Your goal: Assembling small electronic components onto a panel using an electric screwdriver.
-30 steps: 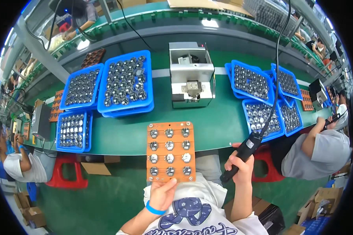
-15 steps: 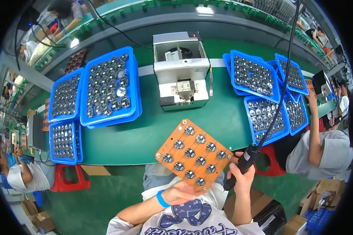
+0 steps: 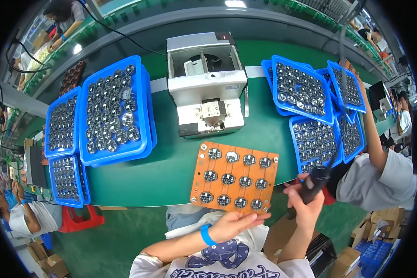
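My left hand (image 3: 236,224), with a blue band at the wrist, supports the lower edge of an orange fixture board (image 3: 236,169). Rows of small round circuit modules (image 3: 228,179) with dark and silvery parts sit in its recesses, and screws show at the corners. The board is held up over the front edge of the green bench. My right hand (image 3: 309,208) is wrapped round a black corded electric screwdriver (image 3: 315,181), just right of the board and apart from it. Its cord runs upward, blurred.
A silver-grey machine (image 3: 207,83) stands behind the board on the green bench (image 3: 125,185). Blue trays of round modules lie left (image 3: 146,139) and right (image 3: 331,116). A co-worker (image 3: 380,180) sits at the right with an arm beside those trays. Cardboard boxes (image 3: 282,234) stand below.
The board has turned from a diamond angle to nearly square and come slightly higher. My right hand and the screwdriver have shifted to the right. The whole view has shifted a little.
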A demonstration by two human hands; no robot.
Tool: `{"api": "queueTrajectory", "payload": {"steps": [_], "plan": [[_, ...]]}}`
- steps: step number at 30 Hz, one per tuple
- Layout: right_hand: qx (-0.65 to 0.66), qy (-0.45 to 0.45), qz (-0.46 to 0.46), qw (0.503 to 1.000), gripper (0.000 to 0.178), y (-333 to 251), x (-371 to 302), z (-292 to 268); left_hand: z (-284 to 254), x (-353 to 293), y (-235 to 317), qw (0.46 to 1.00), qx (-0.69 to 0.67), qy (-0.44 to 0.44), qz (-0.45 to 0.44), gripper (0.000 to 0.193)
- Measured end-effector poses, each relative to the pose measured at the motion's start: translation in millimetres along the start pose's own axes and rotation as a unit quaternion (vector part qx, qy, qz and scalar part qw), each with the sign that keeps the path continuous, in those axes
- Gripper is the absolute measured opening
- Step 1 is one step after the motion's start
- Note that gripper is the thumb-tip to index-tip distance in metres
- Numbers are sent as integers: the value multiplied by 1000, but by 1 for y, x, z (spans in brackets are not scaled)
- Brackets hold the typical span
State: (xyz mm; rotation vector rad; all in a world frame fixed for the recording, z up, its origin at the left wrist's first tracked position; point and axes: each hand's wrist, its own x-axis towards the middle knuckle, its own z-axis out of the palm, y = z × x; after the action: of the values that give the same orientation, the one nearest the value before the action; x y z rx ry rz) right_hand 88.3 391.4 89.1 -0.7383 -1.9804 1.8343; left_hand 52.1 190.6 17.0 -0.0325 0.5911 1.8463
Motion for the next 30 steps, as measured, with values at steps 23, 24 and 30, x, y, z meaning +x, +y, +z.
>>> {"api": "queueTrajectory", "payload": {"steps": [23,24,30], "plan": [[-8,-21,60,998,62,3,10,26,-4,-44,95,840,388,183,331,73],[-2,-22,62,998,62,1,12,28,-2,-50,88,834,394,195,333,72],[-33,-60,86,994,63,-27,42,50,-5,-54,83,842,315,199,391,71]]}}
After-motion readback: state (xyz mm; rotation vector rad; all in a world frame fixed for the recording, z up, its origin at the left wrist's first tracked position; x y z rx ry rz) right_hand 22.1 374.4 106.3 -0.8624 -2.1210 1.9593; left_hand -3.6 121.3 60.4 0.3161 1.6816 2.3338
